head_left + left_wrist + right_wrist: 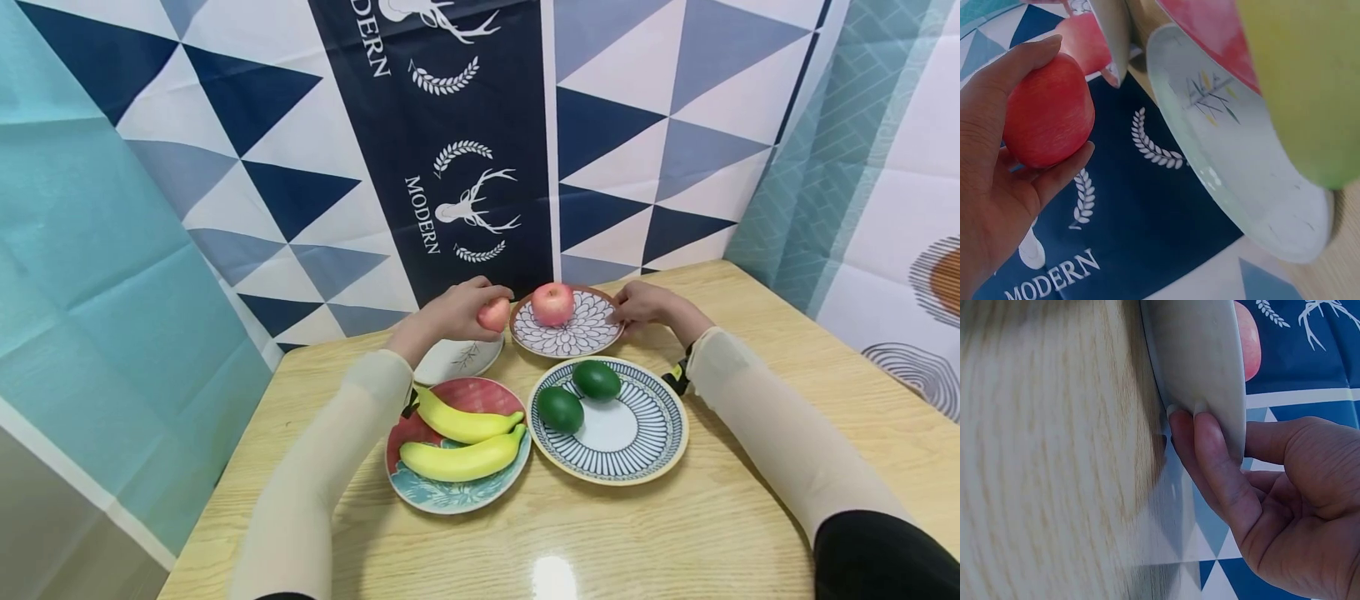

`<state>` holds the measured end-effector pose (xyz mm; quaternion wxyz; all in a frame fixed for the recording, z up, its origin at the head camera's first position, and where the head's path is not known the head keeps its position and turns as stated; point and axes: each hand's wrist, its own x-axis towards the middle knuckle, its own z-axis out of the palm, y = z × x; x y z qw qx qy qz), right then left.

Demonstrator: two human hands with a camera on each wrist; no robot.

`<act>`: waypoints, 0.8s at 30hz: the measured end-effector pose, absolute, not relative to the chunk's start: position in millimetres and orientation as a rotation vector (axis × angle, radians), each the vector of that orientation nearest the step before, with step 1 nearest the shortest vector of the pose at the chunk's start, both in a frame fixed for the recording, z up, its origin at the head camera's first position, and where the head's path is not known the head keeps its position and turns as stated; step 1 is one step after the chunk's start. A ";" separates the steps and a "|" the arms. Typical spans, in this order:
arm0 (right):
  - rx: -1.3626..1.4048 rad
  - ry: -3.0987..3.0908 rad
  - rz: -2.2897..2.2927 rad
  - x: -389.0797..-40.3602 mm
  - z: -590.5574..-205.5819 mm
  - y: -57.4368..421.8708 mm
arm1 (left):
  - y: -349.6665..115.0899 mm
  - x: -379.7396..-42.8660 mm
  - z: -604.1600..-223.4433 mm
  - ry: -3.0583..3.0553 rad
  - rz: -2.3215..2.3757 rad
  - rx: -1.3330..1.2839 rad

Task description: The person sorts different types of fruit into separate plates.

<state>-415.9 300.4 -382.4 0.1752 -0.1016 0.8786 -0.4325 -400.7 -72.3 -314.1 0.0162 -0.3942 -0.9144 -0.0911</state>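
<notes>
Past the banana plate, the left hand grips a red apple just left of the flower-patterned plate, whose right rim the right hand pinches.

Red apple on white petal-pattern plate; yellow bananas; dark-green fruits on blue-striped plate.
</notes>
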 end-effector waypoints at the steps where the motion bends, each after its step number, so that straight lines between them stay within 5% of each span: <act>1: -0.284 2.492 -1.226 -415.9 -382.2 299.8 | -70.3 -400.1 -313.8 -2.840 -0.285 -1.228; 24: -0.293 2.501 -1.234 -415.5 -383.0 299.2 | -7.7 -394.0 -323.3 -2.823 -0.301 -1.361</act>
